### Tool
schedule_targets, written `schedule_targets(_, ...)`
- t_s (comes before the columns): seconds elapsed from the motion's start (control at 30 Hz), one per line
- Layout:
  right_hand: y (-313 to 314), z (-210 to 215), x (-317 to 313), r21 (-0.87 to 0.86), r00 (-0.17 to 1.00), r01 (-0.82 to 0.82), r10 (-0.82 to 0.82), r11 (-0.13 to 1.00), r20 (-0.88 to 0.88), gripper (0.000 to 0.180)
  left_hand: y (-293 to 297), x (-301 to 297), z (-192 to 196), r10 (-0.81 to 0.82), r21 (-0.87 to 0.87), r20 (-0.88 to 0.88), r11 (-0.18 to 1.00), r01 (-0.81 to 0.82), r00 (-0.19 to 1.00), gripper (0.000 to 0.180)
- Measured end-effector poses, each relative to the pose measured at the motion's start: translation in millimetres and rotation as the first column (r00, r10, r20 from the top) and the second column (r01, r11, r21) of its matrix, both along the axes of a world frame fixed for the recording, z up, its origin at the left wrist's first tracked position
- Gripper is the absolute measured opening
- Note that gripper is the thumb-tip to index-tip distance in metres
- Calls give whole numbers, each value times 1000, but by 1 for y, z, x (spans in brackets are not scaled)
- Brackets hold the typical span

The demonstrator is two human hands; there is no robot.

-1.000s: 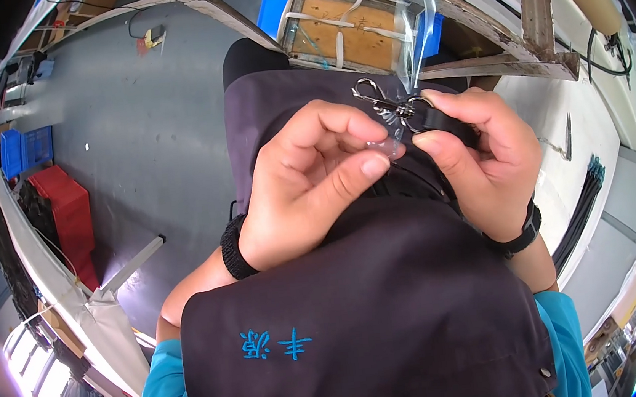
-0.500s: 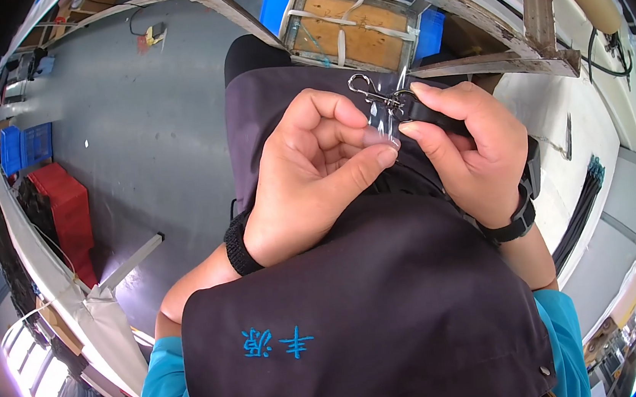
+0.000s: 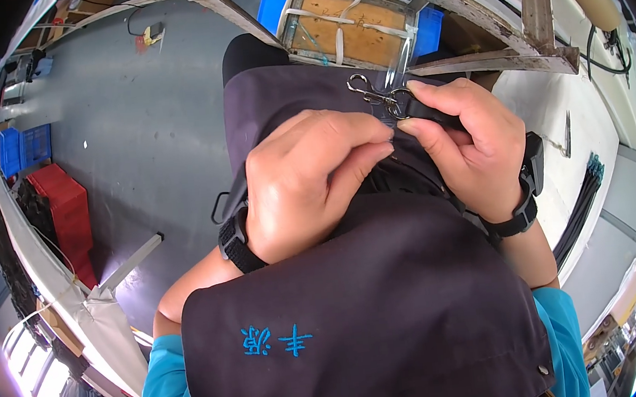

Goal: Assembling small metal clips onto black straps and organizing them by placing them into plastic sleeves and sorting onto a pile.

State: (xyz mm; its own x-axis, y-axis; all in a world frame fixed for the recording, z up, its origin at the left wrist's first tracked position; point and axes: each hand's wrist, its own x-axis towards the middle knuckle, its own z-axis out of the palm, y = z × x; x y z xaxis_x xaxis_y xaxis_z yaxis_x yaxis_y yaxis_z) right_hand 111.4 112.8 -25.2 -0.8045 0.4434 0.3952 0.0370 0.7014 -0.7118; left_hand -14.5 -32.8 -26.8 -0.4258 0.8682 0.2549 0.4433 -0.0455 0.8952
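A dark metal snap hook (image 3: pixel 370 92) with a round ring hangs over my lap, its clasp end pointing up and left. My right hand (image 3: pixel 470 145) pinches the ring between thumb and forefinger, and a black strap (image 3: pixel 436 114) runs from the ring into that hand. A clear plastic strip (image 3: pixel 398 64) passes upright behind the hook. Just below the hook, my left hand (image 3: pixel 311 168) is closed, thumb and fingertips pinched on the strip's lower end, which the fingers mostly hide. Beneath both hands lies my dark apron (image 3: pixel 357 286).
A worn metal frame (image 3: pixel 499 16) stands ahead. Beyond it, a wooden board (image 3: pixel 347 20) with white straps lies between blue bins (image 3: pixel 276 3). A bundle of black cords (image 3: pixel 582 196) rests on a white surface at right. A red box (image 3: pixel 63 215) is on the left.
My left hand has turned over, its back now facing up, and its fingers have drawn together into a pinch below the hook. The right hand has barely moved.
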Motion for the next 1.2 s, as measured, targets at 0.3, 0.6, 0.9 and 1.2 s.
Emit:
schedule_targets(0.3,-1,3,2,-48,1000,25,-24,999,18,28,4,-7,-3,117,181,-570,983,-14,813,25)
schedule_targets(0.6,-3,11,6,-299,1000,-23,18,954,-19,27,4,-5,-7,142,270,-549,963,14,824,27)
schedule_targets(0.9,-2,11,8,-108,994,-89,94,990,49,31,2,-7,-7,127,274,-573,961,43,809,28)
schedule_targets(1.2,-1,11,2,53,984,-175,176,983,3,29,18,-17,7,78,253,-558,964,79,826,22)
